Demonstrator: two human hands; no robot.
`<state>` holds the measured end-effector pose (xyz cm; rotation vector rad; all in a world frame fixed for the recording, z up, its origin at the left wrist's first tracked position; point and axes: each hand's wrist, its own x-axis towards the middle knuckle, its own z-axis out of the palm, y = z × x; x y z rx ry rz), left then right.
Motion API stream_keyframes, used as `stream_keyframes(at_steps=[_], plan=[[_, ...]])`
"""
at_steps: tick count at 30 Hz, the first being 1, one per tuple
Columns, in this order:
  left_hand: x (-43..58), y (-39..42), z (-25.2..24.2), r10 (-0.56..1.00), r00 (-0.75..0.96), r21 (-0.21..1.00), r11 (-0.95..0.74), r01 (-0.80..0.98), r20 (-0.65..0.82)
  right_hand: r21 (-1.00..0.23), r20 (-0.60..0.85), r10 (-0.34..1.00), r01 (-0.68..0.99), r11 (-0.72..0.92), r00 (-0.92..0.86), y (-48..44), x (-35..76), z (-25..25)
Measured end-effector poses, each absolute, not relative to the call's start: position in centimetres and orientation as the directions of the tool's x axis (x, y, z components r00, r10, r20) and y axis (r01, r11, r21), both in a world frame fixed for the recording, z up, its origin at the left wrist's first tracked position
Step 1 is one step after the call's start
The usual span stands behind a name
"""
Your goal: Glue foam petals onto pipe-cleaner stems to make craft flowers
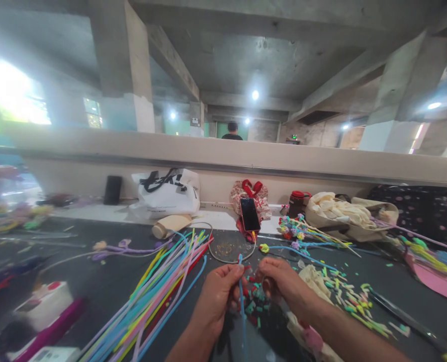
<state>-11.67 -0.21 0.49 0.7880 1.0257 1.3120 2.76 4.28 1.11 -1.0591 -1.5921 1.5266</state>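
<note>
My left hand is closed around a thin blue pipe cleaner that stands upright between my hands, its tip rising above my fingers. My right hand is also closed, fingers pinched together just right of the blue stem; what it grips is hidden. Both hands hover over small red and green cut pieces scattered on the dark table. A large bundle of long coloured pipe cleaners lies to the left of my left hand.
A phone leans upright with a cable looped on the table. Finished pipe-cleaner flowers lie at right, near a cloth bag. A white bag and a cup sit behind. A person stands beyond the wall.
</note>
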Motion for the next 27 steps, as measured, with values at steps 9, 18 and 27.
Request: stream_keyframes(at_steps=[9,18,27], plan=[[-11.1,-0.3,0.4,0.993,0.04,0.928,0.12,-0.352,-0.112,-0.97,0.027,0.902,0.205,0.128,-0.431,3.1,4.3,2.0],[-10.3,-0.7,0.2,0.989,0.032,0.936,0.15,-0.318,-0.147,-0.966,0.067,0.87,0.186,0.179,-0.488,3.4,3.9,0.7],[-10.7,-0.4,0.1,0.988,-0.01,0.96,0.147,-0.24,-0.154,-0.626,0.321,0.852,0.583,0.518,-0.413,4.4,6.9,1.9]])
